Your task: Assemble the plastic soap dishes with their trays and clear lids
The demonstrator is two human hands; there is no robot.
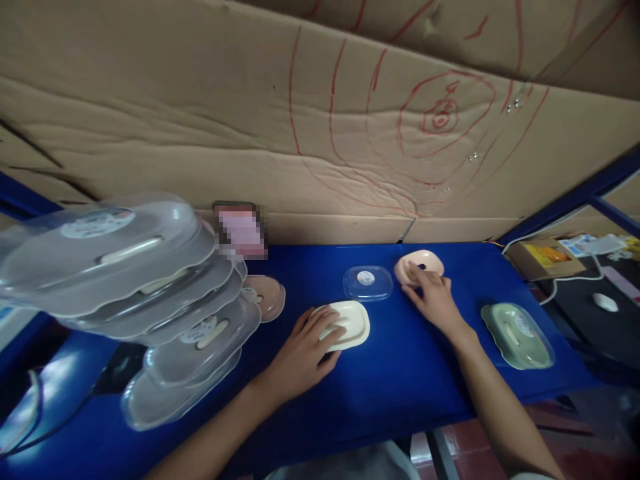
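Cardboard with red rings drawn on it stands behind the far edge of a blue worktop. Mid-worktop, the left hand lies over a cream piece, fingers loosely spread; whether it grips cannot be told. Near the far edge, the right hand touches a pink piece, fingers narrowed, beside a clear cover. Both hands seem to be handling or positioning pieces; lifting either would call for a rim grip. Stacked containers fill the left side; a green container sits toward the right edge.
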